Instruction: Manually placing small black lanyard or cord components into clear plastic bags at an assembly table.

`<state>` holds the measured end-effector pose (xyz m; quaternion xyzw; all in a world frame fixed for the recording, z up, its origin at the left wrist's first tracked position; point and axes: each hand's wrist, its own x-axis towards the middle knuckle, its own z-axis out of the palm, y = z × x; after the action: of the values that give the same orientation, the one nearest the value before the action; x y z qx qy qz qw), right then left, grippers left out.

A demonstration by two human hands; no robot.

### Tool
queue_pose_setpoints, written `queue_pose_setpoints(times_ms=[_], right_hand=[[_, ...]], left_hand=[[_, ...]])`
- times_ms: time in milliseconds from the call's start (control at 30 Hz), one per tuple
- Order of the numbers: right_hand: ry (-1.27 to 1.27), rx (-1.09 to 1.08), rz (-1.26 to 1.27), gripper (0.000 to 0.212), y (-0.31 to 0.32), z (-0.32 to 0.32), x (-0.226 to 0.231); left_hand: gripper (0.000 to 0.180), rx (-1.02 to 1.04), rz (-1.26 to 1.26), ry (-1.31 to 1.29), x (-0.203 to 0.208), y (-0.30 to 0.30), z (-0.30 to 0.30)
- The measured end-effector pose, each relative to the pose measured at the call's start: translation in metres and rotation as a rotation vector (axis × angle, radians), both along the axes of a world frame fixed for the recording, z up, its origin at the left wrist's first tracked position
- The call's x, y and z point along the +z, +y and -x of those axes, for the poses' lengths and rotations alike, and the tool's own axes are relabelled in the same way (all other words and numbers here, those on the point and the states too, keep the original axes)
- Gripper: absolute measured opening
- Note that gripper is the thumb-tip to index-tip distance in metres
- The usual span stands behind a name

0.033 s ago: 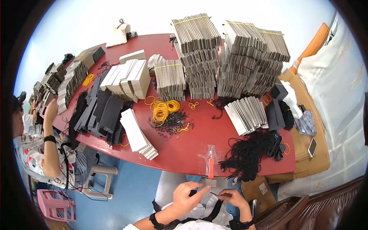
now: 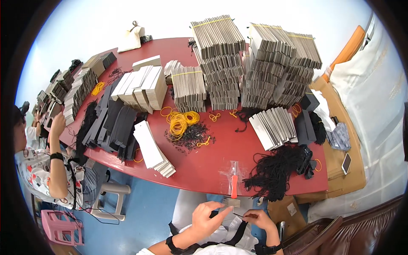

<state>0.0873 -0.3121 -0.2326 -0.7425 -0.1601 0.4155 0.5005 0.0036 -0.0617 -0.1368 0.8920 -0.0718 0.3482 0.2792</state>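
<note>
My hands are over my lap, just off the table's front edge. My left hand [image 2: 206,222] is curled, thumb and index finger close together. A small black patch [image 2: 214,213] shows between its fingers; what it grips is too small to make out. Close by on the right, my right hand [image 2: 260,219] pinches a thin dark cord-like strip [image 2: 238,215] that points toward the left hand. Grey-brown ridged pieces [image 2: 232,202] lie just beyond my fingertips. A red-handled tool [image 2: 234,187] rests on clear plastic at the edge of the red table [image 2: 199,172].
Black cords [image 2: 272,174] are heaped at the right front, beside fanned white-grey boxes [image 2: 274,127]. Tall banded stacks [image 2: 221,63] stand behind. Yellow rubber bands [image 2: 180,123], small black bits [image 2: 195,138] and white cards [image 2: 151,151] lie mid-table. A co-worker [image 2: 46,170] sits at left.
The co-worker's raised forearm and hand have shifted slightly down. My own hands look unchanged.
</note>
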Motion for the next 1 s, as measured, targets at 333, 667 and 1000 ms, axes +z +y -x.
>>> queue_pose_setpoints(times_ms=[333, 667, 1000], right_hand=[[0.000, -0.089, -0.077, 0.011, 0.003, 0.001, -0.001], [-0.039, -0.013, 0.001, 0.011, 0.004, -0.002, -0.006], [-0.054, -0.041, -0.076, 0.012, 0.009, -0.003, -0.014]], left_hand=[[0.030, -0.001, 0.049, -0.021, -0.003, 0.000, -0.006], [0.021, 0.044, 0.194, 0.077, 0.001, -0.004, -0.011], [0.020, -0.051, 0.429, 0.265, 0.009, -0.002, -0.004]])
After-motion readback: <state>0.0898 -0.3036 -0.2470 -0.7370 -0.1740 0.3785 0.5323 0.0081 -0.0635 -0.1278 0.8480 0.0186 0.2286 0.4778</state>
